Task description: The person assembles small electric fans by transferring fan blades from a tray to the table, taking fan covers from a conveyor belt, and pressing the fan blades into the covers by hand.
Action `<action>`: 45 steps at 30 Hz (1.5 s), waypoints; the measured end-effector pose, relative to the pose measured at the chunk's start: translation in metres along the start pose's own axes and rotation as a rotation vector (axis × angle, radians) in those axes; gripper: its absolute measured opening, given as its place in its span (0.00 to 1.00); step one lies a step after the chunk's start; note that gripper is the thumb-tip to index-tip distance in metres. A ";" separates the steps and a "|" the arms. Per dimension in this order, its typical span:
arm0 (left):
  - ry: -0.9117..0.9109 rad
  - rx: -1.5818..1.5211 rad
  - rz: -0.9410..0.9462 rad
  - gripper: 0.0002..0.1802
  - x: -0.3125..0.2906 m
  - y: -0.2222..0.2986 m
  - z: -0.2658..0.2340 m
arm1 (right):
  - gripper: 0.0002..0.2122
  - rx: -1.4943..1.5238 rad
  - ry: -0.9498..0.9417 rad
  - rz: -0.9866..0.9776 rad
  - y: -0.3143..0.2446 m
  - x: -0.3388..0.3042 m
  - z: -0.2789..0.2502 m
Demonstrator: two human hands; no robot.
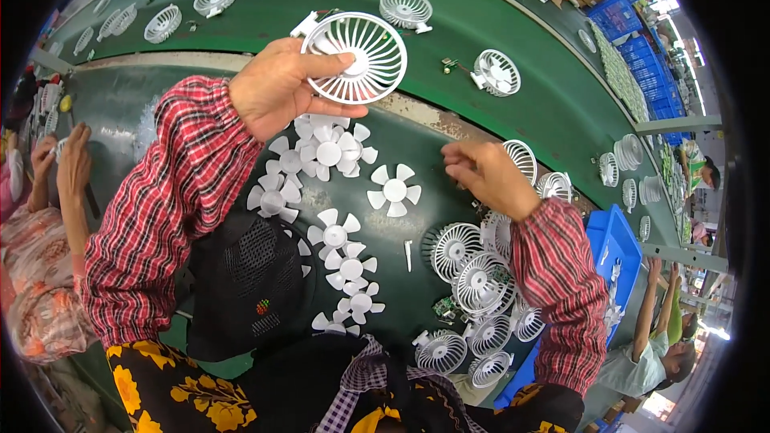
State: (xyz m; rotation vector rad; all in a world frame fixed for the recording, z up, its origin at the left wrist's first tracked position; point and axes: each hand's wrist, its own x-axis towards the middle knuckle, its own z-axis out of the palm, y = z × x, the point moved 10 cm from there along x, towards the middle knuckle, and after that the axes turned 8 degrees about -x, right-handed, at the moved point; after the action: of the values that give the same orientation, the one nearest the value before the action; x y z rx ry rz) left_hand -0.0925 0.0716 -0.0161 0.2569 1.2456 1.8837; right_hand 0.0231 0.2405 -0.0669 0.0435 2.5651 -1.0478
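My left hand (281,88) grips a round white fan cage (364,64) by its edge, thumb across the front near its hub. This cage is raised over the border between the bench and the green belt. Lower and to the right is my right hand (493,180), with fingers curled together; whatever they may hold is hidden. Below and between my hands a single white fan blade (395,190) lies flat. More white fan blades (351,269) form a loose column to its left. Several white fan cages (480,281) are heaped beside my right forearm.
Across the far side runs a green conveyor belt (561,128) carrying spaced-out fan cages. A black mesh cap (249,289) is at the lower left. A small white stick-like part (408,256) lies mid-bench. At right stands a blue tray (597,232). Other people sit on both sides.
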 end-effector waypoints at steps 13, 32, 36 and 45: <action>-0.166 0.002 -0.027 0.23 -0.003 -0.020 0.016 | 0.16 -0.444 0.187 -0.511 -0.065 -0.022 0.038; -0.222 0.134 0.127 0.25 -0.028 -0.017 0.068 | 0.15 -0.509 0.639 -0.584 -0.156 -0.043 -0.028; -0.010 0.310 0.294 0.22 -0.027 0.000 0.053 | 0.15 -0.481 0.704 -0.584 -0.159 -0.040 -0.029; -0.029 0.416 0.478 0.20 -0.037 0.014 0.062 | 0.22 0.204 0.422 -0.390 -0.119 -0.016 -0.056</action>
State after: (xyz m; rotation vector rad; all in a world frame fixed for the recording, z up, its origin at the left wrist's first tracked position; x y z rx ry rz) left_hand -0.0411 0.0835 0.0354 0.8650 1.6583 1.9747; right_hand 0.0002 0.1945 0.0551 -0.2135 2.9002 -1.5903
